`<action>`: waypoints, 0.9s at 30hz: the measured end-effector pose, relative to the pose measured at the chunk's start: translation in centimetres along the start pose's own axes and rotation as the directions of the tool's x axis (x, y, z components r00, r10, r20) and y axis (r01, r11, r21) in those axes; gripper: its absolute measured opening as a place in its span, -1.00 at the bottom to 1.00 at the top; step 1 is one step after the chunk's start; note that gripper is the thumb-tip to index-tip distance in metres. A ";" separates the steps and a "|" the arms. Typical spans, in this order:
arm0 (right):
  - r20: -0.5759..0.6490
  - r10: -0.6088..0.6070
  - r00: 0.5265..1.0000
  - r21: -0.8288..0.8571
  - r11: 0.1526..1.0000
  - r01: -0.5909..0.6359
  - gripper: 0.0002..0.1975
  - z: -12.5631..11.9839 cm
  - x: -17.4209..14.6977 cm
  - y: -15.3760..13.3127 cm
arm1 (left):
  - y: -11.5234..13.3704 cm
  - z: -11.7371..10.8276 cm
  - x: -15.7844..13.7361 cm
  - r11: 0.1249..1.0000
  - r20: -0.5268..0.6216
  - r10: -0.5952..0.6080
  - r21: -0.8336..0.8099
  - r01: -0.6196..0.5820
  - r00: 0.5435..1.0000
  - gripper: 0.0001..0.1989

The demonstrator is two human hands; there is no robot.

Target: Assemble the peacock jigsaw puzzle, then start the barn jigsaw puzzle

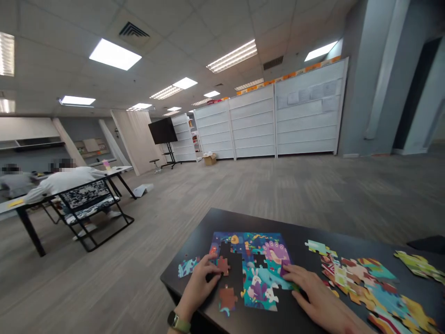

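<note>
A partly assembled jigsaw puzzle (259, 273) with sea creatures and a white rabbit lies on the black table, with gaps at its left and centre. My left hand (201, 283), wearing a watch, pinches a reddish-brown puzzle piece (223, 266) at the left gap. Below it lies another reddish-brown piece (227, 298) with a blue edge. Left of that hand are joined light-blue pieces (187, 267). My right hand (309, 290) rests at the puzzle's right edge, fingers stretched out, fingertips touching a purple piece (285, 267). A small green bit shows beneath its fingers.
Many loose, colourful puzzle pieces (375, 283) spread over the table's right side. The black table's (215, 220) far edge borders the carpeted floor. At the left, a person in white (66, 178) sits at another table. White shelving (252, 123) stands at the back.
</note>
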State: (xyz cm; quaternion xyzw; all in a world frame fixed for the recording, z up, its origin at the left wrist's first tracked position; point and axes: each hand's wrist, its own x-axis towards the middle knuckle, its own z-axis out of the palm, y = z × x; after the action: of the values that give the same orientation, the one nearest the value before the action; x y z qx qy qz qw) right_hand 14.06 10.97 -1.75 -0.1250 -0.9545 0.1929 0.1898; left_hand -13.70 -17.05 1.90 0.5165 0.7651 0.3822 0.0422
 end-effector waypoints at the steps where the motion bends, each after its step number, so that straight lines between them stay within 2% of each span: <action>1: -0.006 0.002 1.000 0.004 1.000 -0.002 -0.63 0.1 0.0 0.0 | -0.1 0.1 -0.2 1.000 0.000 -0.005 0.008 0.005 1.000 -0.85; 6: 0.013 0.009 1.000 0.014 1.000 -0.009 -0.63 0.0 0.0 0.0 | -0.5 -0.1 0.6 0.999 0.045 -0.006 0.042 0.004 0.999 -0.85; 9: 0.018 0.012 1.000 -0.007 1.000 -0.012 -0.62 -0.1 0.0 0.1 | -1.1 -0.4 2.1 0.998 0.089 0.000 0.065 -0.006 0.996 -0.72; 12: 0.020 0.014 1.000 -0.019 1.000 -0.014 -0.63 0.0 0.0 0.2 | -1.7 -0.5 3.3 0.996 0.126 -0.002 0.089 -0.009 0.992 -0.68; 19: 0.014 0.012 1.000 0.007 1.000 -0.012 -0.63 -0.1 0.1 0.3 | -2.5 0.3 3.0 0.992 0.082 -0.018 0.126 0.008 0.996 -0.66; 27: 0.047 0.039 0.998 -0.015 0.999 -0.038 -0.60 0.7 0.0 1.0 | -2.1 0.1 3.2 0.989 0.078 0.030 0.143 -0.041 0.996 -0.66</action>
State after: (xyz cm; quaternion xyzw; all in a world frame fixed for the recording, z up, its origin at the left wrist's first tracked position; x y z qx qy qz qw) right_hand 13.97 11.60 -2.73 -0.1401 -0.9576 0.1924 0.1626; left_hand -16.75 -14.78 1.54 0.5459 0.7793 0.3065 0.0269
